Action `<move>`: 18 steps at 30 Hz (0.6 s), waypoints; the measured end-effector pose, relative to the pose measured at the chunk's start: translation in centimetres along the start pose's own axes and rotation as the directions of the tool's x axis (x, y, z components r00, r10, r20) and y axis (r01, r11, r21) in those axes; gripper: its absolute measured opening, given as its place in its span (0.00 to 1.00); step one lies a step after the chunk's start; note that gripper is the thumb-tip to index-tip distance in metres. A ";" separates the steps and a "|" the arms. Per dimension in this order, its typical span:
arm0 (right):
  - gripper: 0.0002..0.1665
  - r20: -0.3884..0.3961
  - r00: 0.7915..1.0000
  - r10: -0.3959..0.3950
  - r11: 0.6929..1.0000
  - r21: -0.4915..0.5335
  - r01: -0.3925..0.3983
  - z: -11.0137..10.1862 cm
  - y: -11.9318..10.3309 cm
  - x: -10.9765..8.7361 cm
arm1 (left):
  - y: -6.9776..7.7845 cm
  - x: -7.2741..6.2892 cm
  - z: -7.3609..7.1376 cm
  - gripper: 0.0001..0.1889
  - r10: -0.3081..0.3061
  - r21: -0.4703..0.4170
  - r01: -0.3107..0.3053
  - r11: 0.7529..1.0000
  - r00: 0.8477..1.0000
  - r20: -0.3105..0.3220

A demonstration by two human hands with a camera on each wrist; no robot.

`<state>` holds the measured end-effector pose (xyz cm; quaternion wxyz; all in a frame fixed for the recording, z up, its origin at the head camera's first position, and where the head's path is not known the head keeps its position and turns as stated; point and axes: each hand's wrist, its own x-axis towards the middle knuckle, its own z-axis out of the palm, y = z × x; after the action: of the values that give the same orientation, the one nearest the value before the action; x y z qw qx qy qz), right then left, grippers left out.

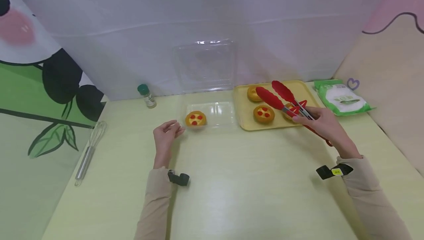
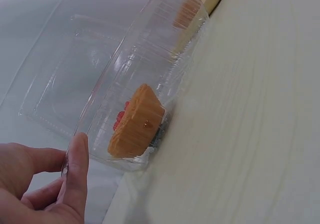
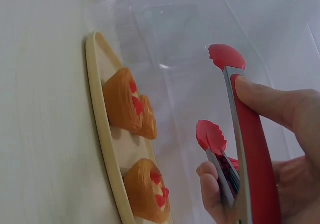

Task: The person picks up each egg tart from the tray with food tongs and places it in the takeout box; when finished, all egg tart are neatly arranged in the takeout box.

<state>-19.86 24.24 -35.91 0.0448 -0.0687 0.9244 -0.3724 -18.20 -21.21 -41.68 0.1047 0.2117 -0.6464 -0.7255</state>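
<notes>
My left hand [image 1: 167, 135] pinches the rim of a clear plastic clamshell box [image 2: 117, 64] at its left front corner, between thumb and fingers. Inside the box, at its left end, sits a small round tart [image 1: 195, 119] topped with red pieces. The box's lid [image 1: 207, 65] stands raised at the back. My right hand [image 1: 322, 124] grips red and metal tongs [image 3: 255, 159], their red tips spread apart with nothing between them. The tongs hang above a yellow tray [image 1: 244, 125], which bears a red-topped tart [image 1: 264, 114], another tart [image 1: 254, 94] behind it and one partly hidden under the tongs.
A green-and-white packet [image 1: 342, 96] lies right of the tray. At the back left stands a small green-capped jar [image 1: 147, 96]. A metal whisk [image 1: 89, 155] lies along the table's left edge. A white sheet [image 1: 139, 48] hangs behind the table.
</notes>
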 end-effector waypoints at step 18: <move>0.28 -0.093 0.992 0.090 0.988 -0.117 -0.101 -1.4 5.1 -2.9 | 0.1 0.0 0.1 0.18 -0.009 0.035 0.009 0.999 1.000 0.004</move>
<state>-17.69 29.29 -38.29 0.0177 -0.0106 0.9487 -0.3155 -18.26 -21.13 -41.61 0.0966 0.2150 -0.6583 -0.7149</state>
